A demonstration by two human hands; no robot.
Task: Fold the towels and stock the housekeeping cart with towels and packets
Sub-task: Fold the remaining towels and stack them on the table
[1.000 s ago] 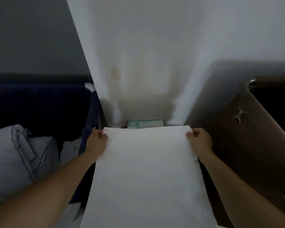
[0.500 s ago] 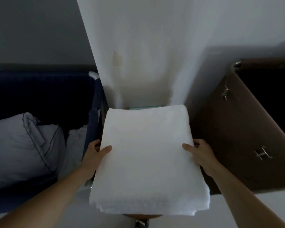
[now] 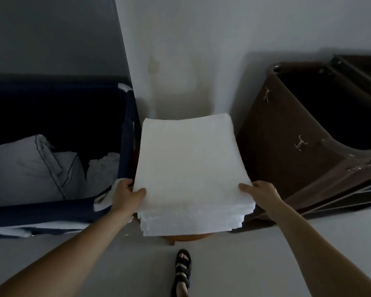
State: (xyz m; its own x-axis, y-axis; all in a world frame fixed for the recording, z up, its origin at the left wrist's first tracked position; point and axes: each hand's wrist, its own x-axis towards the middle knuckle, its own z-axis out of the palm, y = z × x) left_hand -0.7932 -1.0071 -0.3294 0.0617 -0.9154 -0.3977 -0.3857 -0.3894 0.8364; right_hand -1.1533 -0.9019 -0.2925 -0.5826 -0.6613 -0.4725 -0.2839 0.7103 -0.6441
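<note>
One left hand [image 3: 126, 196], one right hand [image 3: 263, 195], one towel stack [image 3: 189, 168], one navy bin [image 3: 41, 214], one sandal [image 3: 183, 269].

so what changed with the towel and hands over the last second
The left hand and right hand let go of the top towel's far corners and slid back to the near end of the towel stack, thumbs on top. The towel, draped before, now lies flat. The teal packet behind it is hidden. Blue bin and brown cart stayed put.

Bare forearms [image 3: 84, 243], apparently black strappy sandal [image 3: 183, 270]
</note>
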